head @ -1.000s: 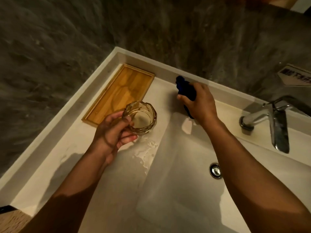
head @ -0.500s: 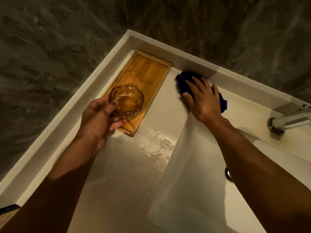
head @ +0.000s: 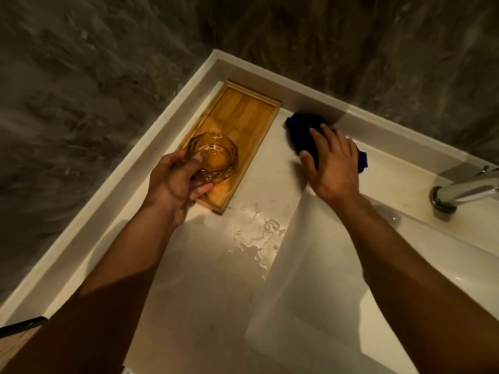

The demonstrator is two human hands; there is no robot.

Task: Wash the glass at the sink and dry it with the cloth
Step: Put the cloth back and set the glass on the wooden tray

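Over the near end of the wooden tray (head: 244, 117), my left hand (head: 172, 182) grips the glass (head: 213, 155); my right hand (head: 333, 163) lies flat, fingers spread, on the blue cloth (head: 302, 130) by the counter's (head: 189, 265) back edge.

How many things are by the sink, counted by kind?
Glass: 1
Wooden tray: 1
Blue cloth: 1
Tap: 1
Total: 4

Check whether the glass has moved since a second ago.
Yes. The glass, held in the left hand, went from beside the wooden tray to over its near end.
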